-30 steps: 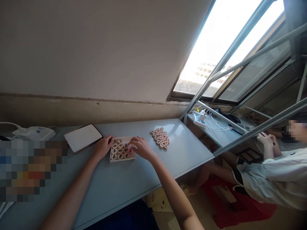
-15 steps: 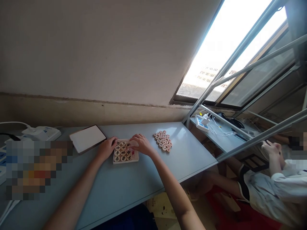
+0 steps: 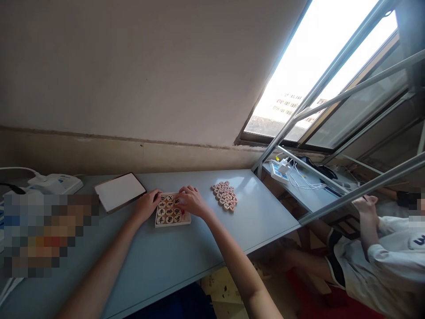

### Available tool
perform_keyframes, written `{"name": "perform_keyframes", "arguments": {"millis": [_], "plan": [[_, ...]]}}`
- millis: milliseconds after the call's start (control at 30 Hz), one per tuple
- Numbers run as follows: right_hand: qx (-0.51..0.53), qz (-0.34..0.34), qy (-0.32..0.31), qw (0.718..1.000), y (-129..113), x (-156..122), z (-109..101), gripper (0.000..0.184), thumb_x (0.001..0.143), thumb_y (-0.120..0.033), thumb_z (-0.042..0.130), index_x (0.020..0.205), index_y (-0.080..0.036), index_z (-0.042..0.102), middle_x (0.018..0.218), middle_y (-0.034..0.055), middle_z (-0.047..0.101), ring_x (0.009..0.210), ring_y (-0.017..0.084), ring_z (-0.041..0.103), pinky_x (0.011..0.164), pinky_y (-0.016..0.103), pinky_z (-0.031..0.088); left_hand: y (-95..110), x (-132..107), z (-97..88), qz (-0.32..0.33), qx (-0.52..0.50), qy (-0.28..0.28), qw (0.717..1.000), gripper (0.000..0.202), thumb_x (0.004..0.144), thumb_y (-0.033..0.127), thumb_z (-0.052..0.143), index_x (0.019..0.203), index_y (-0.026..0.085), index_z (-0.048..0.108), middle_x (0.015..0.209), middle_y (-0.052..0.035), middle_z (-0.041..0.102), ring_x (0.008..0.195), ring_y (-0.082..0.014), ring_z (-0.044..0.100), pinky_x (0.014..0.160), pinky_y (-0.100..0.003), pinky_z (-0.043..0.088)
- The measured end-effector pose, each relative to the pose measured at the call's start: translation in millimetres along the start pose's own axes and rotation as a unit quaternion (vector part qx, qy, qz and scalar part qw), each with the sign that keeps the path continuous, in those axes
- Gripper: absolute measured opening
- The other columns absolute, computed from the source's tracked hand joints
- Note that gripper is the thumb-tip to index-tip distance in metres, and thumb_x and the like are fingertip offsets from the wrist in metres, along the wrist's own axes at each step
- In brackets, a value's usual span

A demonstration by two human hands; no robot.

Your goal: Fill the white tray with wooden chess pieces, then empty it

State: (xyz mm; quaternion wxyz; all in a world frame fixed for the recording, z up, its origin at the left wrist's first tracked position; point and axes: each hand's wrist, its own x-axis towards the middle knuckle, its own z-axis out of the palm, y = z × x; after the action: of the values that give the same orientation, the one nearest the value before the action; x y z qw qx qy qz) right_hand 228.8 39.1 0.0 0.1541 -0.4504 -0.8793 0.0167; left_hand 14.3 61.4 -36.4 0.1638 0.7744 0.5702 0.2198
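Note:
A shallow white box point(image 3: 173, 224) stands on the desk with rows of round wooden xiangqi pieces point(image 3: 169, 212) in it, marked in black. A strip of the box's bottom with a red print shows at its right side. My left hand point(image 3: 148, 205) is closed on the box's far left corner. My right hand point(image 3: 192, 200) reaches over the far right part of the box, its fingers bent down and pinched at a piece in the far row; the fingertips partly hide it. To the right lies a loose cluster of red-marked xiangqi pieces point(image 3: 225, 195).
A white box lid point(image 3: 120, 192) with a dark rim lies left of the box. Power strips point(image 3: 56, 184) and cables occupy the desk's left end. A metal frame point(image 3: 275, 144) rises at the right end. Beyond it, a seated person point(image 3: 381, 252) is beside another desk point(image 3: 303, 188).
My right hand has moved slightly left and closer over the pieces in the box. My left hand stays at the corner. The person at the right has shifted their arms.

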Motion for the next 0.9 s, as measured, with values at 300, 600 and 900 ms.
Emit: {"name": "perform_keyframes", "arguments": {"millis": [300,600,900], "plan": [[-0.058,0.203,0.128,0.969,56.2,-23.3,-4.1,0.023,0.087,-0.035,0.051,0.102,-0.023,0.062,0.111,0.0065,0.055,0.105,0.022,0.045,0.087,0.035,0.031,-1.1,0.3,0.1,0.0,-0.014,-0.008,1.0,0.033,0.087,0.035,0.03,0.1,0.022,0.057,0.1,-0.0036,0.067,0.087,-0.0204,0.06,0.071,-0.028,0.039],[-0.15,0.271,0.117,0.943,88.0,-49.9,-3.6,0.024,0.088,-0.028,0.045,0.102,-0.02,0.062,0.125,0.0109,0.047,0.114,0.028,0.038,0.094,0.046,0.026,-1.7,0.8,0.7,-0.003,-0.003,-0.009,1.0,0.032,0.087,0.034,0.03,0.1,0.023,0.057,0.101,-0.0034,0.067,0.087,-0.0197,0.06,0.069,-0.026,0.039],[-0.028,0.088,0.045,0.995,18.5,-35.8,-22.3,0.029,0.086,-0.024,0.052,0.115,-0.028,0.056,0.121,0.0051,0.052,0.111,0.021,0.043,0.089,0.036,0.031,-2.6,0.6,1.2,-0.005,-0.003,-0.014,1.0,0.033,0.088,0.037,0.029,0.099,0.023,0.057,0.097,-0.0032,0.067,0.086,-0.0201,0.06,0.07,-0.027,0.04]]}}
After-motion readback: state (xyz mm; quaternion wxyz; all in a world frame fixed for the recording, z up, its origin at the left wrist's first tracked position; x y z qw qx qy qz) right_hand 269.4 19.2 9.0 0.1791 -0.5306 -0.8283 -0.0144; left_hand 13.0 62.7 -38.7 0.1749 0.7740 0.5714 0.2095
